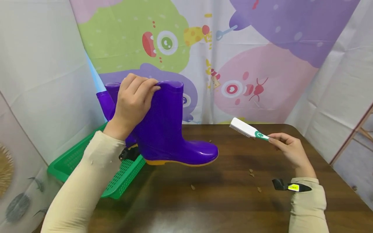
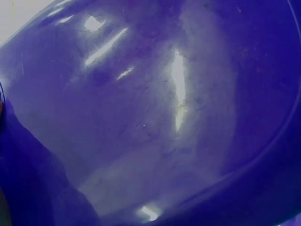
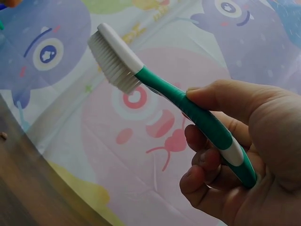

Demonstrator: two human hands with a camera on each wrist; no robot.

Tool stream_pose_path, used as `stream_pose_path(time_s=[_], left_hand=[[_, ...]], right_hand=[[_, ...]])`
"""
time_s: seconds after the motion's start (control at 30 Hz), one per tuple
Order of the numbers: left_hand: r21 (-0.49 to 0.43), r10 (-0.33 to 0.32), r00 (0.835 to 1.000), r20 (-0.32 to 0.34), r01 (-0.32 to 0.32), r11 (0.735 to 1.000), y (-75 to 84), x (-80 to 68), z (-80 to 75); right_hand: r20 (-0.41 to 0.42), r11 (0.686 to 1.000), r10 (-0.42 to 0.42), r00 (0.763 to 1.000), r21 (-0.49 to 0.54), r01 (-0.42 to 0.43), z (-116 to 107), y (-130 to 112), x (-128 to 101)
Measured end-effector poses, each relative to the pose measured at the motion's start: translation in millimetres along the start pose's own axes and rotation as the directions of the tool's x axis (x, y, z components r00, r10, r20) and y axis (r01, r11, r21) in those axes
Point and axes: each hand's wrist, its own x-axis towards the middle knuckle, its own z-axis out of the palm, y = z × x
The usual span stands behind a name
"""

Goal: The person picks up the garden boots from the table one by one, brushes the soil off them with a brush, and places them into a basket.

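A glossy purple rain boot [image 1: 166, 126] with a yellow sole hangs upright above the table, toe to the right. My left hand [image 1: 135, 95] grips it by the top rim. Its shiny surface [image 2: 146, 103] fills the left wrist view. More purple boot [image 1: 106, 103] shows behind my left hand and forearm, mostly hidden by them. Off to the right, my right hand [image 1: 291, 152] holds a scrubbing brush [image 1: 244, 128] by the handle end, apart from the boot. In the right wrist view the brush [image 3: 164, 92] has white bristles and a green and white handle, thumb along it.
A green plastic basket [image 1: 116, 191] stands on the left of the brown wooden table [image 1: 175, 204], partly behind the left arm. Several small brown flakes [image 1: 252, 174] lie scattered on the tabletop. A cartoon-printed curtain [image 1: 209, 106] hangs at the table's back edge.
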Motion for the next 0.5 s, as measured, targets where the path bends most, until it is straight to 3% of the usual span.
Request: stream_pose_path(time_s=[0.27, 0.5], left_hand=[[0.066, -0.098, 0.995, -0.036, 0.1, 0.993, -20.1, 5.8, -24.3], [0.131, -0.151, 0.989, -0.008, 0.151, 0.98, -33.9, 4.6, -44.6]], right_hand=[[0.013, 1.0, -0.006, 1.0, -0.001, 0.006, 0, 1, 0], [0.019, 1.0, -0.013, 1.0, 0.001, 0.013, -1, 1, -1]])
